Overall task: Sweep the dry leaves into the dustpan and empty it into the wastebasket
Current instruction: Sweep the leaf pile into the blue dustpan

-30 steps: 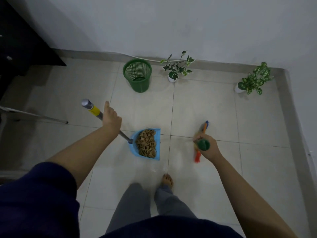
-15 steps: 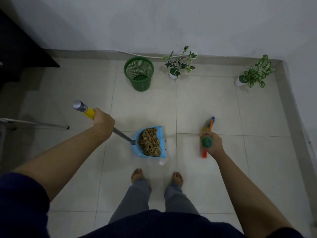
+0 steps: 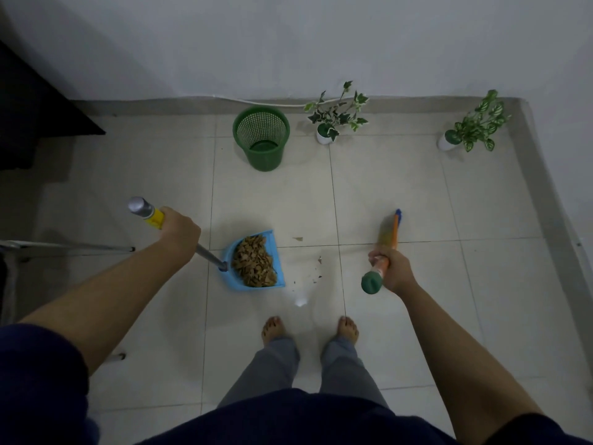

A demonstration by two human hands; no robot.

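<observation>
Brown leaves (image 3: 253, 264) fill our blue dustpan (image 3: 278, 268) on the floor (image 3: 401, 194); scraps (image 3: 317, 268) lie beside it. Our left hand (image 3: 178, 229) grips its handle (image 3: 150, 215), our right hand (image 3: 393, 268) the broom (image 3: 389, 234). Beyond stands the wastebasket (image 3: 261, 138), nothing between, two plants (image 3: 337, 115) alongside.

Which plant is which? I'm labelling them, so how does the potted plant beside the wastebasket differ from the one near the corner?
The plant beside the wastebasket has pointed, ivy-like leaves edged in white on thin sprawling stems; the corner plant has rounder leaves patterned green and white, bunched denser. The first stands close to the green wastebasket; the second stands apart near the right-hand wall. Both sit in small white pots on the tiled floor along the back wall.
</observation>
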